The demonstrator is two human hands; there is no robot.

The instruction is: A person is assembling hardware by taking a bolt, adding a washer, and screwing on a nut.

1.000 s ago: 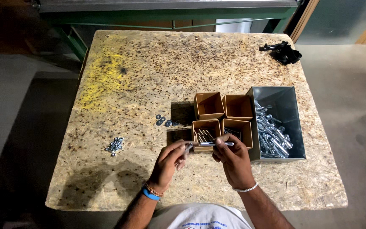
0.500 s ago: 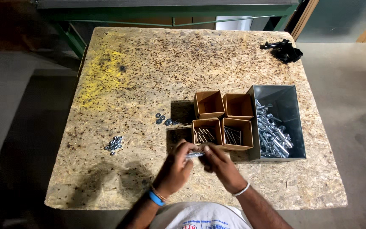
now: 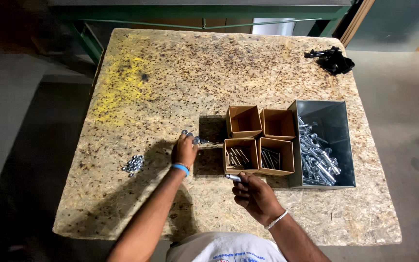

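My left hand point(image 3: 185, 150) reaches out over a few loose silver washers point(image 3: 193, 137) lying on the chipboard table point(image 3: 170, 77); its fingers rest on them, and whether it grips one I cannot tell. My right hand point(image 3: 254, 194) is nearer my body and holds a silver bolt point(image 3: 233, 177) by its end, just in front of four small open cardboard boxes point(image 3: 260, 138). The two near boxes hold bolts; the two far ones look empty.
A grey metal bin point(image 3: 338, 123) full of silver bolts stands right of the boxes. A small heap of nuts point(image 3: 133, 164) lies at the left. A black tool point(image 3: 330, 59) sits at the far right corner. Yellow paint marks the far left.
My hands were together at the near boxes; now the left hand has reached left to the washers, and the right hand has drawn back with the bolt.
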